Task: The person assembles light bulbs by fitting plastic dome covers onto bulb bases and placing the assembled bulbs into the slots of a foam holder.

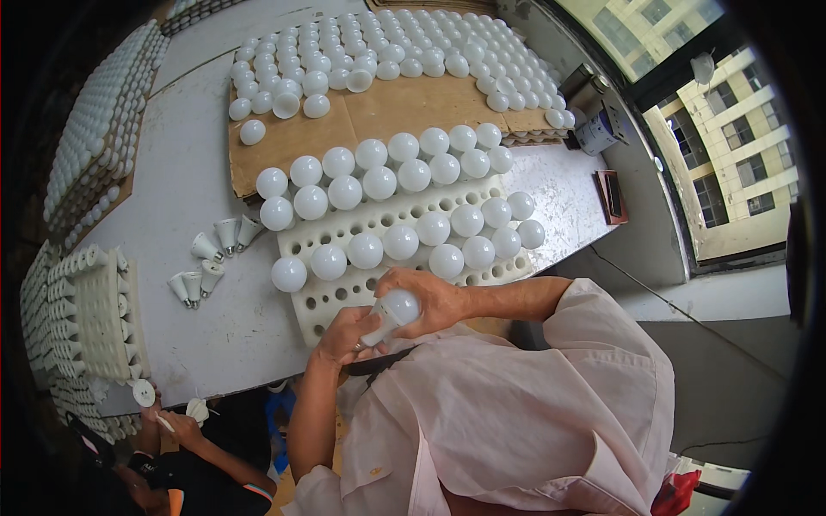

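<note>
Close to my body, over the table's near edge, I hold a light bulb (394, 315) tilted, its white dome up and to the right. My left hand (346, 335) is closed round its lower body. The fingers of my right hand (434, 301) wrap round the dome. Just beyond my hands lies a white foam tray (344, 230) with rows of round holes. Several bulbs with round white domes (365, 250) stand in rows in the tray; other holes show bare.
Brown cardboard (379, 112) behind carries many white domes (316, 106). Several bulb bases (206, 248) lie left on the white table (185, 159). Stacked trays (103, 310) stand further left. At lower left another person's hands (172, 423) hold a white disc-like part. A dark phone-like object (610, 196) lies right.
</note>
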### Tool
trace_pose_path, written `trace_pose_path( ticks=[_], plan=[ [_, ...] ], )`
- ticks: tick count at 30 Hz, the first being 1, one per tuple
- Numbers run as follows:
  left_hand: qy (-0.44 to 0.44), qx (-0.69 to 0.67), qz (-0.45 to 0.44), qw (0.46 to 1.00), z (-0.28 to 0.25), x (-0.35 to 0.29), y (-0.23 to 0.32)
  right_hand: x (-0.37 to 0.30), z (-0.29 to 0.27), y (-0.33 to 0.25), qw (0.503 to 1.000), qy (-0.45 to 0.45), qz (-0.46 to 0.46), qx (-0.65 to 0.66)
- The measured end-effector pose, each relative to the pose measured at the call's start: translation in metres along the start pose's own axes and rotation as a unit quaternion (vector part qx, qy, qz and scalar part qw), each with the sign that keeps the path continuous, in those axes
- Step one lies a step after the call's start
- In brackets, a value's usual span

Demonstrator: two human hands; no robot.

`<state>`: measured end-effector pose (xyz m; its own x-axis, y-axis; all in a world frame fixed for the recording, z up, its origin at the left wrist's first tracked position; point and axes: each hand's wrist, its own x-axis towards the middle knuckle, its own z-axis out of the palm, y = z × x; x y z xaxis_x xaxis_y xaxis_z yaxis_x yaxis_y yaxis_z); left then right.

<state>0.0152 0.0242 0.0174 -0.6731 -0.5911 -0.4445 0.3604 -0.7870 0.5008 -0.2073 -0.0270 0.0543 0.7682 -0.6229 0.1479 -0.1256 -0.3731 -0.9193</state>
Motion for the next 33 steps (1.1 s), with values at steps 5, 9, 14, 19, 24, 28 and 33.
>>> trace_pose_path(
  ticks=[5, 9, 14, 19, 24, 28, 33],
  plan=[
    [0.329, 0.199, 0.174, 0.906, -0.025, -0.008, -0.015, -0.019, -0.057, 0.015, 0.976, 0.076, 0.072, -0.191],
    [0.465, 0.106, 0.29, 0.83, -0.066, -0.016, -0.024, -0.022, -0.052, 0.026, 0.939, 0.006, 0.046, -0.342],
    [0.625, 0.268, 0.294, 0.672, -0.134, -0.011, -0.077, -0.008, -0.03, 0.047, 0.907, -0.088, 0.01, -0.412],
    [0.598, 0.301, 0.196, 0.717, -0.125, 0.01, -0.084, -0.003, -0.05, 0.043, 0.941, -0.01, 0.007, -0.339],
    [0.628, 0.292, 0.159, 0.704, -0.121, 0.011, -0.085, 0.076, -0.122, 0.051, 0.947, 0.14, 0.003, -0.289],
    [0.615, 0.305, 0.127, 0.716, -0.117, 0.007, -0.081, 0.164, -0.177, 0.087, 0.936, 0.192, 0.076, -0.287],
    [0.6, 0.261, 0.127, 0.745, -0.115, -0.001, -0.076, 0.295, -0.233, 0.175, 0.906, 0.156, 0.115, -0.375]
  ],
)
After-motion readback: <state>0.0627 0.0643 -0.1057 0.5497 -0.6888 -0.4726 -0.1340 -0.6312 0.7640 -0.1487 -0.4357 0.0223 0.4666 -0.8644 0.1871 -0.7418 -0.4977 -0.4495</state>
